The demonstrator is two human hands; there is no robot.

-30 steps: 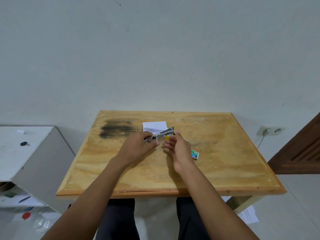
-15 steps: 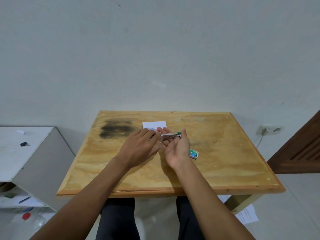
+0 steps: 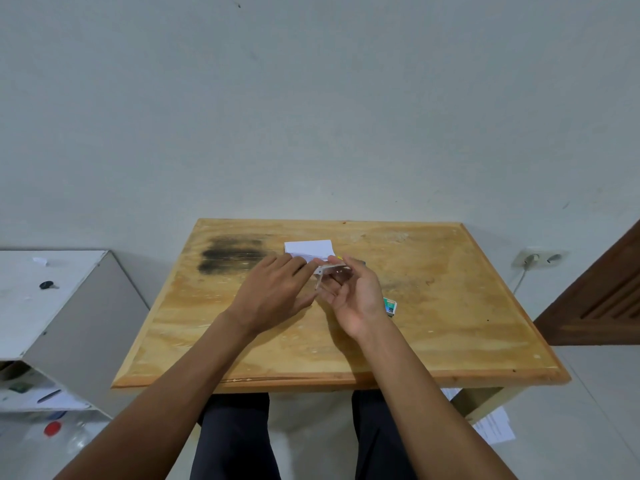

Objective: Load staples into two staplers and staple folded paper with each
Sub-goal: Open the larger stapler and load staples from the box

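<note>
Here, your right hand (image 3: 358,294) lies palm up over the table (image 3: 450,323), fingers curled round the small silver stapler (image 3: 334,271). Your left hand (image 3: 273,294), palm down, reaches its fingertips to the stapler's left end; whether they pinch it I cannot tell. The folded paper (image 3: 308,248) lies just beyond, and the staple box (image 3: 390,305) is right of your right hand.

Both arms are bare right to the bottom edge of the shot: left forearm (image 3: 180,368) and right forearm (image 3: 415,375), skin only from wrist to frame. The left hand (image 3: 273,296) and right hand (image 3: 356,299) are bare too. Lower down, there are the trousers (image 3: 235,438), dark, close to black, plain cloth on both legs, with soft creases running along the thighs.
</note>
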